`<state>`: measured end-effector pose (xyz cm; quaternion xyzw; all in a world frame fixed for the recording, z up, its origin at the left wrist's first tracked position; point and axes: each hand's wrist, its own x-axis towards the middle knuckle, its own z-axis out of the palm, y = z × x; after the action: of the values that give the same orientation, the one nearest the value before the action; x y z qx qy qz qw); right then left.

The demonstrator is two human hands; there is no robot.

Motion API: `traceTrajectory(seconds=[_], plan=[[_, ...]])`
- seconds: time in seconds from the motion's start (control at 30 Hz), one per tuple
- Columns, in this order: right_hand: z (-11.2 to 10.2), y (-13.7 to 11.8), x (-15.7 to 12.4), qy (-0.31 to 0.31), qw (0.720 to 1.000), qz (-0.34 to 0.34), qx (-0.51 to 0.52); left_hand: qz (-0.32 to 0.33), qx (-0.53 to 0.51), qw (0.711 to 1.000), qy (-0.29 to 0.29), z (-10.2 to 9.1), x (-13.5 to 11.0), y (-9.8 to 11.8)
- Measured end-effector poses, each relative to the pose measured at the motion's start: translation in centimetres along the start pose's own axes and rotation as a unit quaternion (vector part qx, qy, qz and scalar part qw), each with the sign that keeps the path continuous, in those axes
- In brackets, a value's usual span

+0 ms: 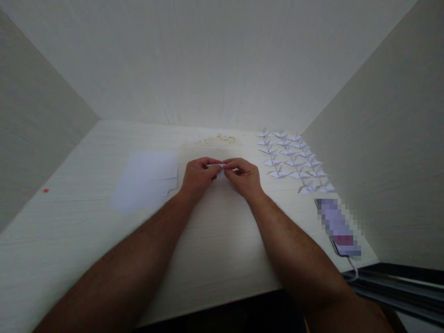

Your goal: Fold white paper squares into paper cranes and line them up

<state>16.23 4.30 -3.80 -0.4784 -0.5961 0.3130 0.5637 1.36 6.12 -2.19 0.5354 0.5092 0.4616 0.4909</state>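
Between my two hands, above the middle of the table, is a small piece of folded white paper (219, 167). My left hand (201, 175) pinches its left side between thumb and fingers. From the other side, my right hand (243, 175) grips the paper with thumb and fingertips, close to the left fingertips. Most of the paper is hidden by the fingers, so its folded shape cannot be made out. Rows of white paper cranes (293, 162) stand at the right back of the table. To the left lies a stack of white paper sheets (147, 178).
A phone (338, 226) with a white cable (353, 269) lies near the right edge. Brownish marks (224, 138) show on the table (215, 249) at the back, and a small red spot (46, 190) at far left. Pale walls (194, 64) enclose the back and sides.
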Motion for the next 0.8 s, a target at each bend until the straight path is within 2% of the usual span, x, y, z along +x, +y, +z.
traceTrajectory(seconds=[0.13,0.23,0.4,0.53,0.8], plan=[[-0.01,-0.03,0.15,0.021,0.998,0.06,-0.006,0.02,0.04,0.999,-0.01,-0.02,-0.09,-0.03],[0.02,-0.28,0.1,0.026,0.996,0.077,-0.039,0.029,0.055,0.998,-0.014,0.0,-0.13,0.0],[0.16,-0.56,-0.12,0.026,0.998,0.03,-0.048,0.021,0.025,0.999,-0.011,0.02,0.1,-0.27],[0.06,-0.26,-0.06,0.009,1.0,0.003,-0.014,0.007,0.006,1.0,-0.006,-0.02,0.21,-0.34],[-0.03,-0.09,0.0,-0.008,1.0,-0.018,-0.013,-0.007,0.001,1.0,-0.004,-0.02,0.19,-0.4]])
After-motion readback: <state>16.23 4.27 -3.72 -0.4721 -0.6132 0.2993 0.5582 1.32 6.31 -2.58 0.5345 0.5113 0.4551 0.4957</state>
